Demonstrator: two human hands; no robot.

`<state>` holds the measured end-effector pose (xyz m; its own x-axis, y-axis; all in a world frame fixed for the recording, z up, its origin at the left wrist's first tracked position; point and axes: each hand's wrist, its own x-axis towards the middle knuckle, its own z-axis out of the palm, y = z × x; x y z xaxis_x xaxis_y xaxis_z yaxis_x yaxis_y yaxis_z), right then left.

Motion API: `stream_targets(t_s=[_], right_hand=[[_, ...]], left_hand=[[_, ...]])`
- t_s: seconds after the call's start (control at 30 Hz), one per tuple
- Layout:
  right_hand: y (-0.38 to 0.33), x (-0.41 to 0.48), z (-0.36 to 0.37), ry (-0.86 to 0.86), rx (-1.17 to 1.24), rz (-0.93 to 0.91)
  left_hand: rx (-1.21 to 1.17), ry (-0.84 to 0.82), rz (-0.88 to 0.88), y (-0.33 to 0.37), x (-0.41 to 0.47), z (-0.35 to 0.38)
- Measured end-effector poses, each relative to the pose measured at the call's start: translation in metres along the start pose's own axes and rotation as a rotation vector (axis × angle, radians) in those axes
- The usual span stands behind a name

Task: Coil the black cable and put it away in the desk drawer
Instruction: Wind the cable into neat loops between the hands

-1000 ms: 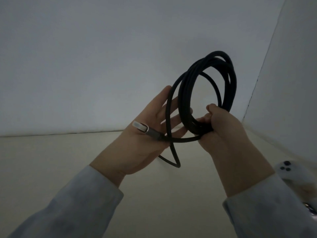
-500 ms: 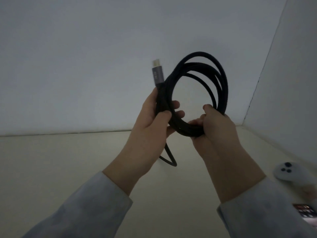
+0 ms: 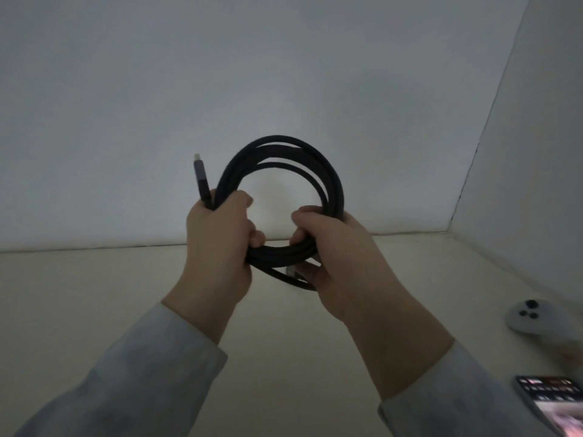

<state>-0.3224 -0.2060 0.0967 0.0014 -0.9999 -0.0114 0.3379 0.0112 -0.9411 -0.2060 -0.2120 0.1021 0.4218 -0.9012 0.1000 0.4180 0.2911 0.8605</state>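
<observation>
With both fists wrapped round it, the cable (image 3: 280,197) keeps its loops. Left hand (image 3: 217,244) pins the plug (image 3: 202,181); right hand (image 3: 334,247) clamps the bottom.

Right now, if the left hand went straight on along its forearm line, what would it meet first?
Probably the back wall; the left hand, gripping the black cable, has nothing visible ahead. Depth unclear.

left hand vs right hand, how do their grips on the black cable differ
The left hand grips the black cable coil at its left side; the right hand grips its lower right. The left hand also pins an end whose plug stands upright above it; the right hand has a loose strand running beneath its fingers. Both curl round the coil.
</observation>
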Motion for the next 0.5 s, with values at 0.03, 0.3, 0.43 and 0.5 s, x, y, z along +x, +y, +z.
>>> stream_targets(t_s=[0.03, 0.3, 0.43, 0.5], right_hand=[[-0.001, 0.000, -0.001, -0.014, -0.035, -0.015], [-0.015, 0.004, -0.015, 0.091, -0.295, -0.242], [-0.012, 0.008, -0.021, 0.112, -0.678, -0.483], [-0.008, 0.009, -0.022, 0.073, -0.842, -0.633]], left_hand=[[0.053, -0.007, 0.025, 0.004, 0.003, -0.004], [0.703, -0.140, 0.325, 0.015, 0.010, -0.016], [0.980, -0.212, 0.493, 0.014, 0.009, -0.016], [1.102, -0.247, 0.565, 0.015, 0.007, -0.015]])
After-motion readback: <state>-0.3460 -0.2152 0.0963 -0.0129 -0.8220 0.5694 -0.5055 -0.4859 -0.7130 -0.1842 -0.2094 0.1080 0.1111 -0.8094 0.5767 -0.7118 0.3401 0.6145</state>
